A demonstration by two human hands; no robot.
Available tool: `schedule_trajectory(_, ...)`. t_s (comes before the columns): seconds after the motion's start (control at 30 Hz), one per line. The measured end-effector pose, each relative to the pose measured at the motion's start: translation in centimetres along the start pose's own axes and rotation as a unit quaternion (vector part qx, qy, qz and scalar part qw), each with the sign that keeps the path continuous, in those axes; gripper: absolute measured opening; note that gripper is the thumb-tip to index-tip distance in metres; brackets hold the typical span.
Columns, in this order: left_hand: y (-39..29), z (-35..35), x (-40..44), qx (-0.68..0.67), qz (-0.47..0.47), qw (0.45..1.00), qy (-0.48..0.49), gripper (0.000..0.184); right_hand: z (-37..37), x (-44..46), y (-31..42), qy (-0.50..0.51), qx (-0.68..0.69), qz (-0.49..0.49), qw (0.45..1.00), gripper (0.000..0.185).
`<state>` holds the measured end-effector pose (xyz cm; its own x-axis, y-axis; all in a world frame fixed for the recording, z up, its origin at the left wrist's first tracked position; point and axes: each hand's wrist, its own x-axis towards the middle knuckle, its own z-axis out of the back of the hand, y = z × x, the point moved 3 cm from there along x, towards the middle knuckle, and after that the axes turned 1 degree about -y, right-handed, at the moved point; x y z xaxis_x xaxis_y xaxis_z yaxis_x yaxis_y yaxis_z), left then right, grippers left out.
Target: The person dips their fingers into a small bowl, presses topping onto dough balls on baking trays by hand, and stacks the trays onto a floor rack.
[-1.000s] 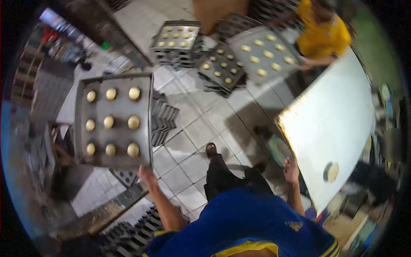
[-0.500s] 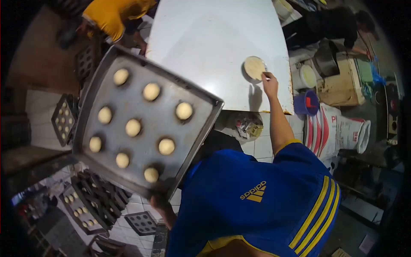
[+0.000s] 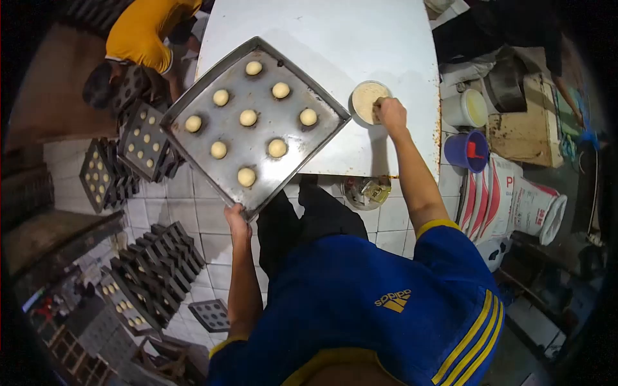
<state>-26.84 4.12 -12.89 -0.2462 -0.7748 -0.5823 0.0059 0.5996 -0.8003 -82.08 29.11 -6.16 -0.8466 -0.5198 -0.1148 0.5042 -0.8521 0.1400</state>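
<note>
My left hand grips the near corner of a large metal baking tray, fingers wrapped around its edge. Several round, pale dough balls sit spaced out on the tray. The tray is held at an angle, partly over the white table. My right hand is at a small round bowl on the table, its bent fingers over the right part. Pale, fine-grained contents fill the bowl. Whatever is between those closed fingers is hidden.
Stacked trays stand on the tiled floor at left, some with dough balls. A person in a yellow shirt bends at upper left; another person's arm shows at right. Buckets and sacks are right of the table.
The tray has moved up and further over the table, turning and appearing smaller. My right hand has shifted from the bowl's rim to over its contents. My left hand is now more visible.
</note>
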Motion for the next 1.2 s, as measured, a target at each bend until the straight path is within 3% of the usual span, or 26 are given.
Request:
schedule_trajectory(0.1, 1.3, -0.1, 1.9, 0.038, -0.009, 0.999, -0.015, 0.032, 1.1, 0.4, -0.8, -0.002, 0.068, -0.036, 0.997, 0.026)
schedule_trajectory(0.17, 1.9, -0.3, 2.8, 0.089, 0.017, 0.996, -0.01, 0.031, 1.3, 0.5, -1.8, -0.01, 0.286, -0.131, 0.949, 0.03)
schedule_trajectory(0.2, 1.3, -1.0, 2.6, 0.092, 0.01, 0.996, -0.001, 0.034, 0.9, 0.7, -1.7, -0.01, 0.366, -0.129, 0.922, 0.032)
schedule_trajectory(0.23, 1.3, -1.5, 3.2, 0.087, 0.014, 0.996, -0.007, 0.034, 0.2, 0.9, -1.4, -0.004, 0.362, -0.124, 0.924, 0.032)
schedule_trajectory(0.3, 2.4, -1.1, 5.1, 0.242, -0.012, 0.97, 0.014, 0.035, 0.2, 0.1, 3.0, 0.011, 0.456, -0.063, 0.888, 0.028)
schedule_trajectory(0.37, 1.0, -2.6, 4.4, 0.309, 0.006, 0.95, 0.034, 0.039, -1.1, 0.5, 7.3, 0.06, 0.455, 0.014, 0.888, 0.026)
schedule_trajectory(0.43, 1.1, -3.5, 4.6, 0.348, -0.077, 0.932, 0.067, 0.041, -1.3, 0.3, 11.8, 0.069, 0.435, 0.043, 0.897, 0.027)
schedule_trajectory(0.5, 2.1, -2.9, 5.1, 0.341, -0.026, 0.937, 0.076, 0.045, -2.1, 1.2, 14.8, 0.046, 0.369, 0.063, 0.926, 0.023)
schedule_trajectory(0.57, -0.1, -4.1, 2.8, 0.254, 0.001, 0.965, 0.066, 0.046, -4.8, 2.3, 16.2, 0.014, 0.332, 0.116, 0.936, 0.02)
schedule_trajectory(0.6, -0.3, -3.6, 2.3, 0.254, 0.001, 0.965, 0.064, 0.046, -5.2, 2.4, 17.0, -0.022, 0.294, 0.169, 0.941, 0.017)
schedule_trajectory(0.67, -0.5, -2.0, 0.9, 0.284, 0.053, 0.955, 0.073, 0.051, -5.7, 2.0, 18.1, -0.047, 0.237, 0.19, 0.952, 0.015)
schedule_trajectory(0.73, 0.0, 0.3, -0.3, 0.276, 0.047, 0.957, 0.073, 0.049, -6.2, 1.8, 18.4, -0.093, 0.162, 0.232, 0.955, 0.012)
schedule_trajectory(0.83, 0.8, 3.8, -2.7, 0.255, 0.034, 0.964, 0.061, 0.044, -7.0, 1.1, 18.2, -0.076, 0.091, 0.258, 0.959, 0.019)
schedule_trajectory(1.03, 3.8, 11.4, -7.2, 0.275, 0.088, 0.957, -0.011, 0.039, -6.3, -2.6, 17.6, -0.066, 0.052, 0.261, 0.962, 0.047)
schedule_trajectory(1.1, 5.0, 14.0, -9.1, 0.24, 0.147, 0.958, -0.052, 0.037, -4.0, -2.2, 16.5, -0.1, 0.095, 0.282, 0.949, 0.045)
schedule_trajectory(1.17, 5.8, 15.9, -11.0, 0.244, 0.166, 0.953, -0.064, 0.036, -1.8, -0.9, 13.1, -0.167, 0.252, 0.128, 0.944, 0.04)
schedule_trajectory(1.2, 6.3, 16.7, -12.0, 0.248, 0.188, 0.947, -0.078, 0.036, -1.3, -0.2, 10.8, -0.2, 0.21, 0.088, 0.953, 0.036)
